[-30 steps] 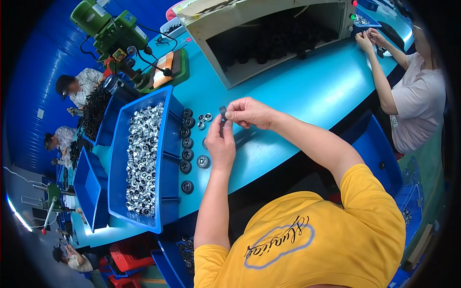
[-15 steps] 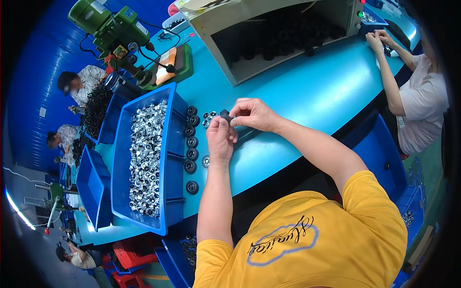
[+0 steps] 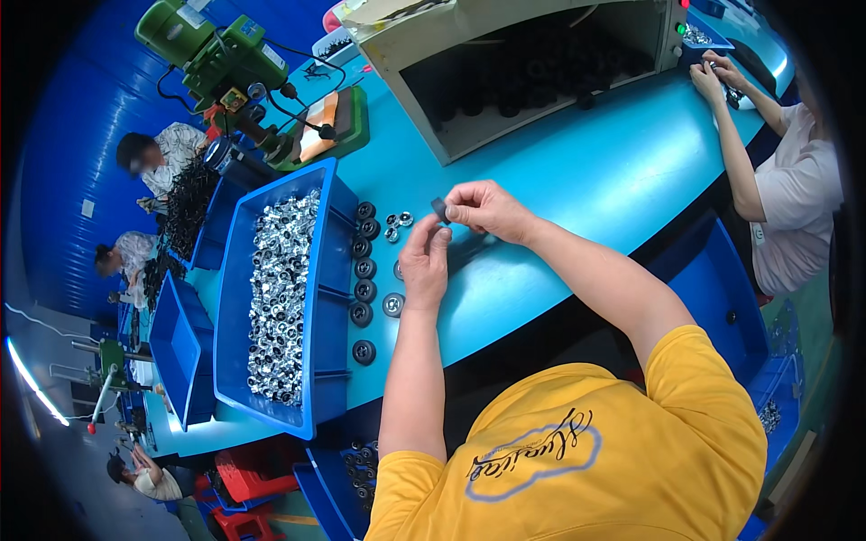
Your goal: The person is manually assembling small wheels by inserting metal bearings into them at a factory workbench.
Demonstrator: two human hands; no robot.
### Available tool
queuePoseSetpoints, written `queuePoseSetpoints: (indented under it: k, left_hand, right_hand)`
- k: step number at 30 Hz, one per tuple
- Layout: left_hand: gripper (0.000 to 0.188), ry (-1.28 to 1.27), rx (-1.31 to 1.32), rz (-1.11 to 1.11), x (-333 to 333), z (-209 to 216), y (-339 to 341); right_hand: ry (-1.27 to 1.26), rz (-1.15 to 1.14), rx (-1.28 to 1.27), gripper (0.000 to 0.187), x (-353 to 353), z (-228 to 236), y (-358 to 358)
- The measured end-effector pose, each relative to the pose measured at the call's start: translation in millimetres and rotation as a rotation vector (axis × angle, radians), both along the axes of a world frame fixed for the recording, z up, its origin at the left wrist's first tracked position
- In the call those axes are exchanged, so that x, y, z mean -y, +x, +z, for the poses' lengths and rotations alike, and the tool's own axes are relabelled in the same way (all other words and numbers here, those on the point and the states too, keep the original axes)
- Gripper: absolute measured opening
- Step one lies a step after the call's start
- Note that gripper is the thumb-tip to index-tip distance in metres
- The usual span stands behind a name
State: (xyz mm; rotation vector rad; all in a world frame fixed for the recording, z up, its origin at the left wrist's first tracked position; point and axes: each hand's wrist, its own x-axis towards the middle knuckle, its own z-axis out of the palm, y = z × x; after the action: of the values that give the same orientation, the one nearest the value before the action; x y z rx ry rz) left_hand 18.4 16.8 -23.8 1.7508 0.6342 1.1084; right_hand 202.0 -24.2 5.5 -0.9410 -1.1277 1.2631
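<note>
Shifted out of a two-handed grasp since the earlier frame: dark ring [image 3: 439, 209], now pinched in the fingertips of the right hand [image 3: 492, 212], above the table [image 3: 559, 171], inward of its near edge. Left hand [image 3: 424, 269] just below, thumb and fingers slightly parted; impossible to tell whether touching the ring. Further left, metal hubs [image 3: 391, 235], then dark wheels [image 3: 364, 269] along the right wall of the blue tray [image 3: 334, 270]. Likely trouble: ring dropped from so slight a pinch, or nearby wheels knocked by a sweep of the left wrist.
</note>
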Motion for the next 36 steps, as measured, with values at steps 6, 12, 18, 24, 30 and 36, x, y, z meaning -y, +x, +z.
queuePoseSetpoints:
  k: [6,12,18,24,30,36]
  left_hand:
    - [0.018,-0.284,0.199,-0.142,-1,1,-7]
    - [0.021,-0.504,0.364,-0.247,2,11,-3]
    - [0.021,-0.511,0.318,-0.168,0,4,-7]
    - [0.027,-0.509,0.266,-0.140,0,6,-6]
    - [0.030,-0.284,0.206,-0.178,4,14,-2]
    - [0.036,-0.093,0.330,0.086,6,31,-15]
  right_hand:
    - [-0.044,0.139,-0.102,0.022,7,11,-2]
    - [0.170,-0.027,0.047,0.018,3,-1,-9]
    - [0.437,-0.336,0.602,0.015,10,7,-17]
    - [0.322,-0.304,0.514,0.016,10,7,-20]
    - [0.155,-0.069,0.001,0.016,6,-1,-19]
    - [0.048,-0.186,-0.009,0.016,10,2,-19]
